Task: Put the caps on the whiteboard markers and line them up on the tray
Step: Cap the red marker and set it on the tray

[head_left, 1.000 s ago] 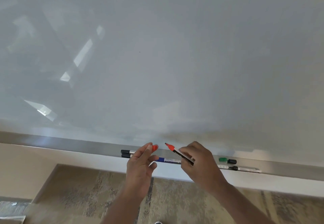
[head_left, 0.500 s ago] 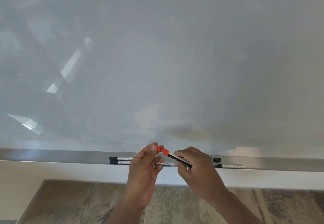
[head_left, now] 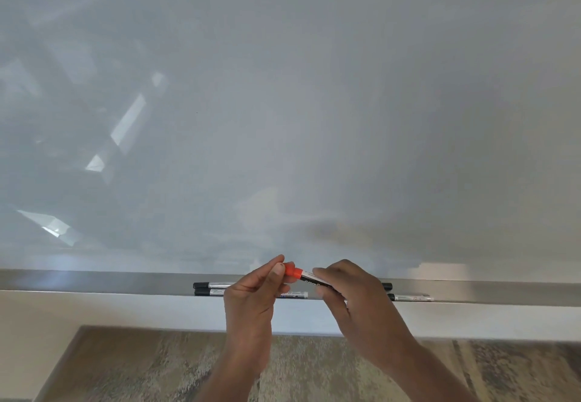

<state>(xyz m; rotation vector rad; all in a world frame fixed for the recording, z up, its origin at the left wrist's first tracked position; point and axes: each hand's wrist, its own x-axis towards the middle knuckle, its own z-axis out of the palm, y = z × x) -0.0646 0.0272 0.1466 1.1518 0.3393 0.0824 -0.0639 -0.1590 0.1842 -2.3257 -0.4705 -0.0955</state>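
My left hand (head_left: 251, 301) pinches an orange-red cap (head_left: 293, 271) that sits on the tip end of a red marker (head_left: 314, 280). My right hand (head_left: 355, 304) grips the marker's black-and-white barrel. Both are held just above the metal tray (head_left: 125, 282) below the whiteboard. On the tray lie two black-capped markers (head_left: 210, 288) at the left, a blue-printed marker (head_left: 294, 295) partly behind my left hand, and another marker (head_left: 412, 298) at the right. A black cap (head_left: 387, 285) shows beside my right hand.
The large whiteboard (head_left: 283, 102) fills the view above the tray. Below the tray is a pale wall strip (head_left: 125, 310), then a patterned carpet floor (head_left: 157, 367).
My hands came together: the cap in my left hand met the marker's red tip and now covers it. The camera tilted, so the tray sits lower in view.
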